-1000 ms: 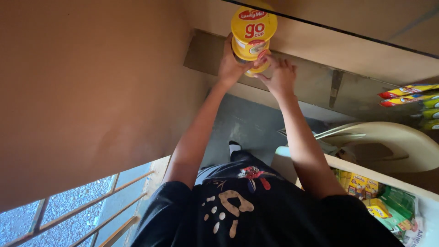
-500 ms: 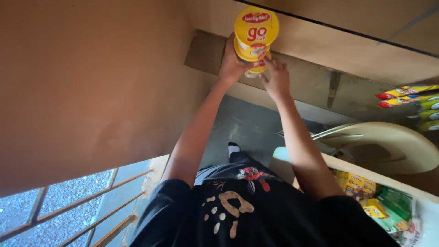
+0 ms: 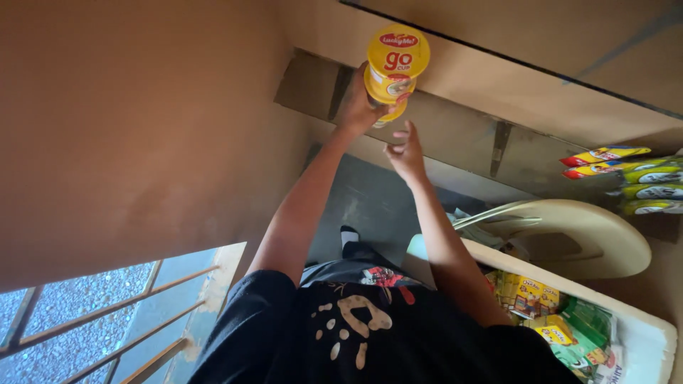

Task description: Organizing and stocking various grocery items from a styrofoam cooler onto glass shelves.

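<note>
A yellow noodle cup (image 3: 395,64) with a red mark on its lid is seen near the top centre of the frame, pressed against a wooden shelf (image 3: 455,128) that runs from upper centre towards the right. The cup is held by the left hand (image 3: 356,103), whose grip is closed around the cup's lower body. The right hand (image 3: 405,153) is found just below the cup, apart from it, with its fingers loosely spread and nothing held.

The left half of the frame is filled by a plain brown wall (image 3: 142,128). A barred window (image 3: 92,320) with a gravel-like surface behind it is seen at the lower left. A grey floor (image 3: 370,199) is visible between the arms. At the right edge, yellow and green packets (image 3: 626,178) are stacked on the shelf. A cream plastic chair (image 3: 590,235) is placed below them, and a white box (image 3: 640,320) filled with yellow and green packages is seen at the lower right.
</note>
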